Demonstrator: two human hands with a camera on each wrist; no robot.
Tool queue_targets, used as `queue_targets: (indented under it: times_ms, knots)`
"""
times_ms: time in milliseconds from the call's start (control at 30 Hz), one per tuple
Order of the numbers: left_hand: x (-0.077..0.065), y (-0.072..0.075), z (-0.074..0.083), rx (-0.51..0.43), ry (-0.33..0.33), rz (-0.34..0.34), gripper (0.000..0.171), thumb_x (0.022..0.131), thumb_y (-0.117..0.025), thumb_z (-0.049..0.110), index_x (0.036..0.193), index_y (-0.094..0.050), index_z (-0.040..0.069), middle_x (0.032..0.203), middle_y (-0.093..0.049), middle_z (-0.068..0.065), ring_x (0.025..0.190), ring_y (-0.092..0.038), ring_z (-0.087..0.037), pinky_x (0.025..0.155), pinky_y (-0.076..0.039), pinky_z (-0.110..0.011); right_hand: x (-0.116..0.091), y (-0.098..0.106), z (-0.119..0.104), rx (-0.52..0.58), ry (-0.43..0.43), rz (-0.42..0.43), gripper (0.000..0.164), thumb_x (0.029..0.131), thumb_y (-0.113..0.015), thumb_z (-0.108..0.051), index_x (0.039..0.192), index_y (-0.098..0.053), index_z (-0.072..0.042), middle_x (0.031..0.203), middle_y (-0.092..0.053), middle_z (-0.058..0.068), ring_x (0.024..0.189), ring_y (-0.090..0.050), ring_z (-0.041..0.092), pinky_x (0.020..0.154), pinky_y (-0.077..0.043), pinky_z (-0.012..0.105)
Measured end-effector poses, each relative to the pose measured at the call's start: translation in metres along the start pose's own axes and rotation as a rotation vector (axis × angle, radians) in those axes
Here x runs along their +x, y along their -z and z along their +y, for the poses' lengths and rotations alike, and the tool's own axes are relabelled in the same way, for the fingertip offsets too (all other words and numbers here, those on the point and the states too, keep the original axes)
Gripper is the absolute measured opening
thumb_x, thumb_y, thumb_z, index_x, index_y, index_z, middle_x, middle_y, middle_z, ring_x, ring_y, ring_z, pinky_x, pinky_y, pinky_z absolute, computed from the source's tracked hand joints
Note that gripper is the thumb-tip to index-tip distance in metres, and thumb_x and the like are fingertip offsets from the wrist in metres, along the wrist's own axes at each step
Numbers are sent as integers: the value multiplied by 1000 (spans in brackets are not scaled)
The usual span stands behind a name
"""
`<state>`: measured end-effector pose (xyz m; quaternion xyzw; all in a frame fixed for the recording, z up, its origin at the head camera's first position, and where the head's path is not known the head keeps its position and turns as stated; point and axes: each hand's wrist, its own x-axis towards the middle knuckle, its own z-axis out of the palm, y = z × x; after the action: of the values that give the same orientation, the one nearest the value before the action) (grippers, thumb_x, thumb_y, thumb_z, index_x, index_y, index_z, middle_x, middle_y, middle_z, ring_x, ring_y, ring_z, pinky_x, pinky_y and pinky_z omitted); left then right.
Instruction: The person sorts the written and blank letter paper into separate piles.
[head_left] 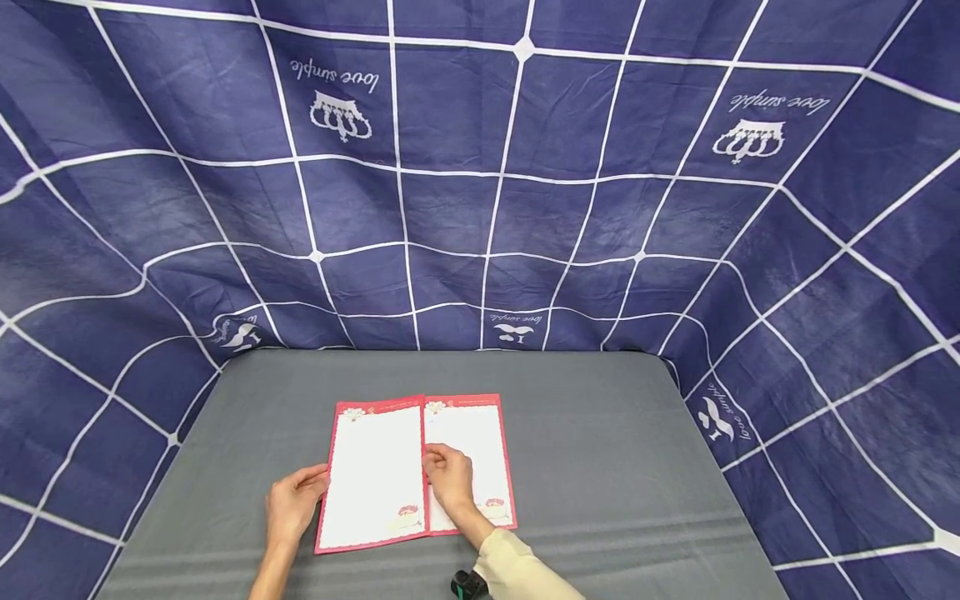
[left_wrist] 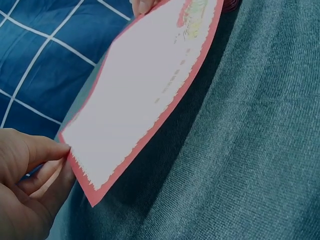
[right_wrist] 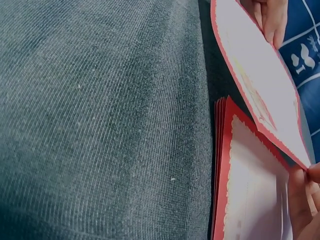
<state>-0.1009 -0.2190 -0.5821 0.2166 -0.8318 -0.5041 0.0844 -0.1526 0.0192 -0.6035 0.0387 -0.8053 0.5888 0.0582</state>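
A white sheet of paper with a red border is held up between both hands. My left hand pinches its left edge between thumb and fingers, as the left wrist view shows close up. At the opposite edge, my right hand pinches the same sheet, which bows slightly in the wrist views. Under the right hand lies a stack of matching red-bordered sheets, several layers thick at its side. Small flower and cake-like prints mark the corners of the pages. The right hand and forearm cover part of the stack.
Grey cloth covers the table. A blue curtain with white grid lines surrounds its back and sides. Beside the right sleeve, at the bottom of the head view, is a small black device.
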Motion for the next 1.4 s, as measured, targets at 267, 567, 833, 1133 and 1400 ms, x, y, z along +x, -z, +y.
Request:
queue_targets:
  times_ms: [267, 567, 833, 1133, 1400]
  knots:
    - [2, 1, -6, 68, -37, 36, 21, 87, -71, 2, 105, -72, -9, 93, -73, -20, 75, -72, -20, 55, -52, -19, -1, -5, -2, -43, 24, -26, 16, 83, -70, 8, 99, -74, 6, 72, -71, 3, 52, -62, 3, 48, -50, 14]
    - [0, 2, -12, 169, -69, 79, 18, 88, -69, 3, 102, -73, -7, 90, -73, -18, 75, -71, -26, 54, -50, -24, -2, -6, -5, -171, 61, -56, 16, 81, -71, 6, 97, -75, 5, 68, -69, 1, 50, -54, -8, 47, -46, 11]
    - [-1, 0, -11, 237, -103, 75, 17, 88, -66, -2, 101, -71, -11, 88, -71, -21, 74, -69, -32, 52, -50, -29, -3, -6, -4, -285, 108, -73, 16, 80, -75, 2, 97, -76, 2, 67, -66, -7, 52, -53, -7, 51, -45, 13]
    - [1, 1, -14, 239, -97, 65, 17, 88, -65, 0, 101, -72, -9, 86, -71, -18, 72, -69, -29, 56, -52, -33, -1, -6, -5, -383, 155, -87, 20, 76, -79, -1, 96, -77, 0, 65, -59, -12, 59, -48, -4, 55, -44, 17]
    - [3, 3, -16, 242, -107, 105, 15, 88, -66, -1, 99, -73, -8, 84, -71, -17, 67, -67, -23, 51, -46, -25, -2, -9, -8, -384, 183, -94, 21, 75, -77, 1, 95, -77, 0, 65, -60, -10, 60, -48, -3, 55, -43, 16]
